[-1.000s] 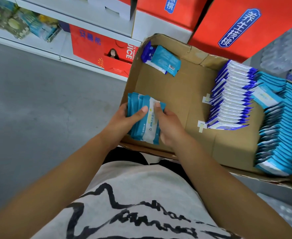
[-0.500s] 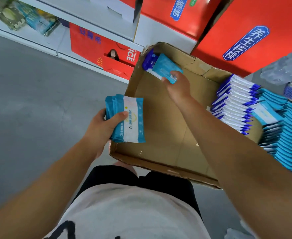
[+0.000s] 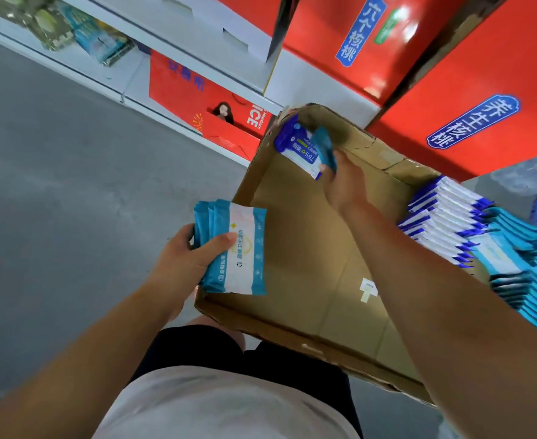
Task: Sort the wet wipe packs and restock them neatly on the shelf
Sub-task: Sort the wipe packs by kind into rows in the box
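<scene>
While teal pack (image 3: 325, 145) sits in cardboard box's (image 3: 292, 236) 12 o'clock corner, long axis 11-to-5, just 11 o'clock of our right hand (image 3: 345, 182), we pinch it. Left hand (image 3: 183, 258), farther off at 8 o'clock, clasps teal stack (image 3: 238, 248). Versus half-second back: pack tipped up, dark-blue pack (image 3: 294, 144) beneath uncovered.

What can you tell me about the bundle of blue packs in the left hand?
The bundle of packs is several flat plastic pouches, teal at both sides with a white printed middle, stacked face to face. The left hand grips it, thumb across the front, at the left edge of the cardboard box.
</scene>
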Motion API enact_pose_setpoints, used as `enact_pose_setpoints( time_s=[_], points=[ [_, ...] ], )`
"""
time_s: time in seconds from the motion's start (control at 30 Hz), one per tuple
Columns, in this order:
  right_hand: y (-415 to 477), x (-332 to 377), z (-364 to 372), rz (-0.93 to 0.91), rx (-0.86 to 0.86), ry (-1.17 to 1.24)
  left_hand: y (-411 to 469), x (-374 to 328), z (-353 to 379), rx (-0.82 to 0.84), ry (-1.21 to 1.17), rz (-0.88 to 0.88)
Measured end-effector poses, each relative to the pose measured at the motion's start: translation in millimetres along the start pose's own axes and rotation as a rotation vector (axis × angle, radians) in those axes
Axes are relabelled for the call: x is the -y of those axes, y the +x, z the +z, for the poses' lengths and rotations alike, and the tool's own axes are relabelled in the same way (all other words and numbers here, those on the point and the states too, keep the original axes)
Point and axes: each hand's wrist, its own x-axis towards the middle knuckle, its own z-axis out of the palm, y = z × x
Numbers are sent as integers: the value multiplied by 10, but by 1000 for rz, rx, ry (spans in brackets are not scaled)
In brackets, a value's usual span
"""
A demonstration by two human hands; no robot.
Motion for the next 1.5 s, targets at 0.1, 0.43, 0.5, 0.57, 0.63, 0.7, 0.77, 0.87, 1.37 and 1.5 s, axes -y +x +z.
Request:
enact_pose_setpoints(
  time_s=[0.1, 0.43, 0.5, 0.57, 0.63, 0.7, 0.77, 0.87, 1.37, 1.5],
  points=[
    [-435, 131, -170, 71, -90, 157, -5, -48, 16, 3, 6, 22],
    [-1927, 445, -699, 554, -51, 1405, -161, -270, 393, 139, 43, 145],
    [-2108, 462, -841, 566, -32, 1556, -239, -265, 543, 171, 46, 177],
    [-2260, 422, -957, 522, -29, 1557, -333, -227, 699, 214, 58, 205],
    [-2400, 316, -1035, 455, -53, 1486, -433, -157, 847, 252, 61, 236],
    [-2552, 173, -1123, 392, -83, 1343, -568, -80, 1002, 275, 66, 272],
    [-2699, 2, -1230, 346, -115, 1139, -690, 14, 1154, 286, 58, 294],
    [-2930, -316, -1455, 256, -161, 936, -829, 160, 1370, 277, 19, 286],
    [-3663, -1765, -2272, 247, -88, 1166, -1520, 891, 2551, 446, 83, 359],
    [-3688, -1985, -2201, 285, -92, 1150, -1735, 1201, 2918, 595, 218, 290]
  ],
)
